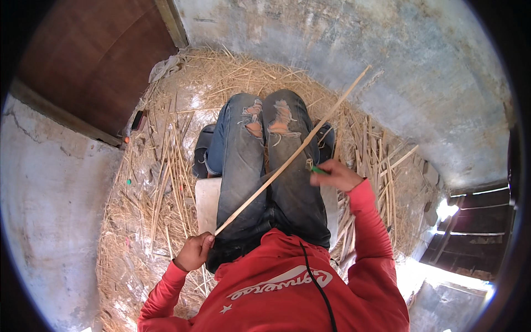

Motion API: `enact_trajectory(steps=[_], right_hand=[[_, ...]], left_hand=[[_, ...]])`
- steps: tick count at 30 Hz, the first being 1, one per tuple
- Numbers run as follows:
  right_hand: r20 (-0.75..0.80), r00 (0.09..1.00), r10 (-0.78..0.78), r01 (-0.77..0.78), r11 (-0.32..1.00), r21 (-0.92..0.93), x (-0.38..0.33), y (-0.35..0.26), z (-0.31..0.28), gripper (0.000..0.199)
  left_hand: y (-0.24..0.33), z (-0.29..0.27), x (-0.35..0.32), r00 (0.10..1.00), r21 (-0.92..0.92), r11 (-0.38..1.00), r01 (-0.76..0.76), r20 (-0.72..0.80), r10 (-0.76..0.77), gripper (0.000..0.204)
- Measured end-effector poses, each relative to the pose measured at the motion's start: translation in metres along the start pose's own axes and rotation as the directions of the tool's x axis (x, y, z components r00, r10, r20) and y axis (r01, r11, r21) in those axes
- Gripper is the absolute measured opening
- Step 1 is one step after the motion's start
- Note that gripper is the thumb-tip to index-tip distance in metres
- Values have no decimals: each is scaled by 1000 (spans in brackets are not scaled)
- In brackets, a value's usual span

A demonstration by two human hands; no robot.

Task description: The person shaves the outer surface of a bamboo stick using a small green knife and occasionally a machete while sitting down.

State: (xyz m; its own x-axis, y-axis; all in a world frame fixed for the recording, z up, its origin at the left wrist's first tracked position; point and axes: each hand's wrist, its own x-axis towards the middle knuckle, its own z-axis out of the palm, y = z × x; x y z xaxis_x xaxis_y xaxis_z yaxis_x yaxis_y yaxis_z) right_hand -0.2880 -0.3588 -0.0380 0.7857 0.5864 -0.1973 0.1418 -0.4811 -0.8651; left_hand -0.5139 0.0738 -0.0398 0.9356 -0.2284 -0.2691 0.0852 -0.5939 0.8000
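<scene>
A: Left hand (193,252)?
B: Fist closed around the near end of a long thin stick (287,157), low beside the left hip.
A: Stick position?
B: Runs diagonally up and to the right across both legs in ripped jeans (265,166); far tip ends over the grey concrete floor (420,72).
A: Right hand (338,176)?
B: Fingers curled shut on a small green-handled tool (316,170), tool end touching the stick about mid-length, over the right thigh.
A: Surroundings?
B: Person sits in a red sweatshirt (287,288), on a pale slab (207,202). Straw and cut stick strips (166,182) are piled on both sides. Brown wooden door (94,55) at upper left, dark slatted door (481,232) at lower right.
A: Blade shape?
B: Too small to tell.
</scene>
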Motion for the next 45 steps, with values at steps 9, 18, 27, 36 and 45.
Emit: enact_trajectory(steps=[9,18,27,36,45], right_hand=[[-432,756,-491,205,805,-556,24,-42,-11,31],[-307,871,-384,382,922,-68,63,0,-21,11],[-464,883,70,307,662,684,59,19,-20,12],[-642,762,83,647,-100,755,42,63,-97,13],[-861,-76,504,361,818,447,-60,97,-210,34]], left_hand=[[4,-13,14,1000,43,999,-4,29,3,38],[7,-27,23,1000,88,996,-10,13,9,38],[9,-23,30,998,142,988,-55,2,55,33],[22,-20,44,993,151,982,-114,34,110,30],[9,-5,39,996,168,983,-70,-44,78,25]])
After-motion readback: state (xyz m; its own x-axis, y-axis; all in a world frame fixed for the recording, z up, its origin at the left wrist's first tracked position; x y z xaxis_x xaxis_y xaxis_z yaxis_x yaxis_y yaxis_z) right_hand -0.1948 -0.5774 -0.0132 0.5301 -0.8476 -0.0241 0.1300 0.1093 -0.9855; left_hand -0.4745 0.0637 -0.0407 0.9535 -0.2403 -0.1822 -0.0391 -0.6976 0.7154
